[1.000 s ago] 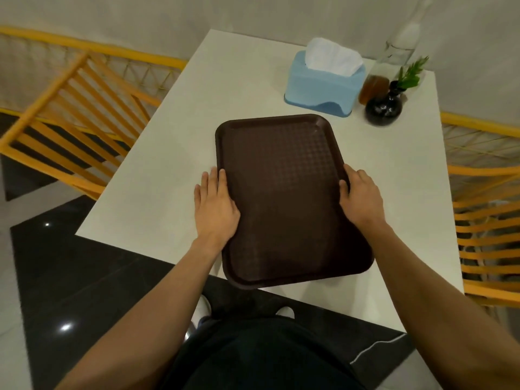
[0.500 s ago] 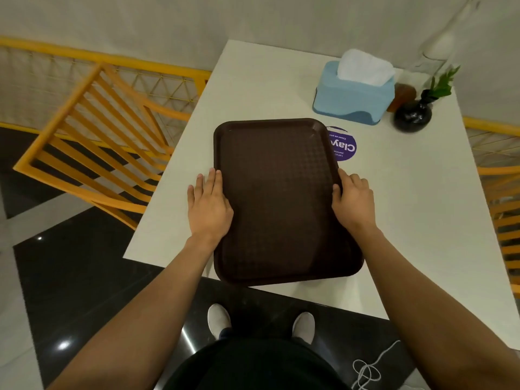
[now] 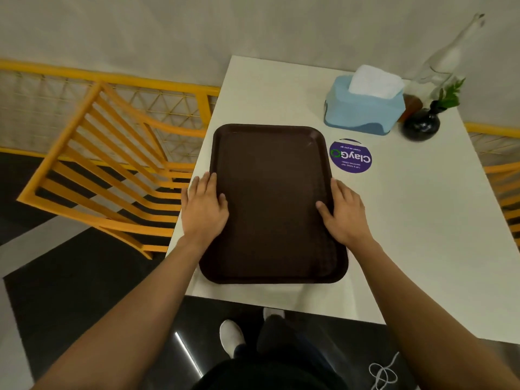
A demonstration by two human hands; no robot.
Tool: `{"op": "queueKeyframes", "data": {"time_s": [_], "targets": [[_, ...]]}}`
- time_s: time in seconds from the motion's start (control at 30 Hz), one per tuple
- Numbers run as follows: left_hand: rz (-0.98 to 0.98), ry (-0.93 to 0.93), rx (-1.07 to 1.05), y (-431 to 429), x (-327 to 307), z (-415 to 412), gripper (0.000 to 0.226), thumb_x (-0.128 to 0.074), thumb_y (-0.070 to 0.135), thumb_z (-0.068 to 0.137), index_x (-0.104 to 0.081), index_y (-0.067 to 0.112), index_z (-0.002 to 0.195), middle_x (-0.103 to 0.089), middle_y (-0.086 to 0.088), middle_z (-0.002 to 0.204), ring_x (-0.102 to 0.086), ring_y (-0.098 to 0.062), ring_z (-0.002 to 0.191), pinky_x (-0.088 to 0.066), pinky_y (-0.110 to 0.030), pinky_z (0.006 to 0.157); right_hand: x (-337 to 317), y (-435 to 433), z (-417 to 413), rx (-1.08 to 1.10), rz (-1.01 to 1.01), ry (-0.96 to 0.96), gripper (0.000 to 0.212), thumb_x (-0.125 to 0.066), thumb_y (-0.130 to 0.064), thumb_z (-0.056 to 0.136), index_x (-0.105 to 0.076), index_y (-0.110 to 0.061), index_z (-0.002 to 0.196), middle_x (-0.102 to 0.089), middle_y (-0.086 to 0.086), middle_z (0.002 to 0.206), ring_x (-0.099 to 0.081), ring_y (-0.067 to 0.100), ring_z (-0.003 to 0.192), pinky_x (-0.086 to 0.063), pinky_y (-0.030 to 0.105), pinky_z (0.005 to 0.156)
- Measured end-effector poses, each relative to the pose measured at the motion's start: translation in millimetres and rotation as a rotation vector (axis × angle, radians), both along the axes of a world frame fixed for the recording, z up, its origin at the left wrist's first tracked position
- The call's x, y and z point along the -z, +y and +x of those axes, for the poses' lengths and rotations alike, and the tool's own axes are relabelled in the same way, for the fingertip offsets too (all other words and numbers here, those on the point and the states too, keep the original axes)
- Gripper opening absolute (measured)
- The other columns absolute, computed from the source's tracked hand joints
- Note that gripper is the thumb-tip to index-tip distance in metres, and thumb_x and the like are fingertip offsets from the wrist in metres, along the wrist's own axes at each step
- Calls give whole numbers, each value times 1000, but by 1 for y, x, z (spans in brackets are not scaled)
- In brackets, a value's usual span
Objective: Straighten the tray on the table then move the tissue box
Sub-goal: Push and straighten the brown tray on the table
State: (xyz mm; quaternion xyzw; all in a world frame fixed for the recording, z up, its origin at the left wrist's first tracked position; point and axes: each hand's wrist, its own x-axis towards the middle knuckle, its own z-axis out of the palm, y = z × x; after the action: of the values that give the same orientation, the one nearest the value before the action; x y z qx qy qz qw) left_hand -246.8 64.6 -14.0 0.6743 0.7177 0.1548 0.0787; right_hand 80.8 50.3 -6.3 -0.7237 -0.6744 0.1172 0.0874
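Observation:
A dark brown tray (image 3: 273, 198) lies flat on the white table (image 3: 422, 235), near the table's left edge, its long sides running away from me. My left hand (image 3: 204, 205) grips the tray's left rim, thumb on the inside. My right hand (image 3: 344, 212) grips the right rim the same way. A light blue tissue box (image 3: 365, 111) with white tissue sticking out stands at the far right of the table, beyond the tray and apart from it.
A round purple sticker (image 3: 351, 156) sits on the table just right of the tray's far corner. A black vase with a green sprig (image 3: 422, 125) and a glass bottle (image 3: 444, 60) stand beside the tissue box. A yellow chair (image 3: 112, 175) is at the left.
The tray has slid left and turned so its sides run parallel to the table edge, uncovering the purple sticker. Both hands stayed on its rims, thumbs now inside.

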Motion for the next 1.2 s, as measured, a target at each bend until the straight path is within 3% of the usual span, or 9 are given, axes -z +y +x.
{"op": "queueKeyframes", "data": {"time_s": [0.1, 0.2, 0.5, 0.73, 0.83, 0.97, 1.2], "targets": [[-53, 19, 1, 4, 11, -4, 59, -35, 35, 103, -26, 17, 158, -23, -4, 166, -17, -26, 153, -8, -50, 123, 5, 6, -8, -7, -29, -11, 71, -36, -53, 105, -16, -14, 160, -30, 12, 162, -25, 34, 149, -13, 57, 120], [-56, 0, -20, 20, 11, -9, 60, -34, 32, 103, -21, 18, 160, -21, -2, 167, -14, -24, 154, -9, -49, 124, 6, 19, -14, 0, -13, -35, 71, -31, -54, 105, -14, -13, 160, -27, 11, 163, -20, 32, 151, -7, 58, 120], [-28, -16, -51, 72, 4, -17, 56, -38, 24, 102, -29, 13, 157, -38, -6, 159, -27, -23, 150, -14, -48, 124, 4, 62, -26, 28, -47, -40, 74, -27, -56, 104, -7, -15, 162, -18, 7, 167, -8, 30, 155, -2, 54, 123], [41, -82, -27, 107, -3, -27, 50, -46, 17, 97, -47, 9, 146, -54, -11, 143, -45, -28, 137, -23, -49, 120, -2, 94, -35, 52, -40, -10, 72, -36, -51, 105, -12, -13, 161, -24, 9, 165, -13, 31, 153, -6, 53, 122], [-7, -105, 22, 105, -2, -32, 57, -47, 21, 98, -38, 10, 153, -47, -10, 151, -38, -28, 142, -19, -50, 122, -2, 90, -40, 82, -36, -4, 73, -37, -51, 105, -11, -12, 161, -23, 9, 166, -15, 31, 153, -7, 54, 122], [-115, -82, 101, 94, 4, -37, 64, -38, 33, 103, -14, 18, 161, -21, -3, 167, -16, -26, 153, -7, -47, 123, 2, 72, -42, 105, -74, -8, 77, -30, -57, 103, -6, -14, 162, -14, 8, 168, -10, 30, 154, -3, 55, 121], [-111, -70, 142, 70, 9, -43, 63, -32, 34, 104, -10, 18, 161, -16, -3, 168, -11, -24, 154, -8, -45, 124, 10, 37, -46, 138, -69, -17, 82, -24, -66, 100, -1, -18, 162, -9, 7, 169, -7, 30, 155, -1, 56, 120]]}}
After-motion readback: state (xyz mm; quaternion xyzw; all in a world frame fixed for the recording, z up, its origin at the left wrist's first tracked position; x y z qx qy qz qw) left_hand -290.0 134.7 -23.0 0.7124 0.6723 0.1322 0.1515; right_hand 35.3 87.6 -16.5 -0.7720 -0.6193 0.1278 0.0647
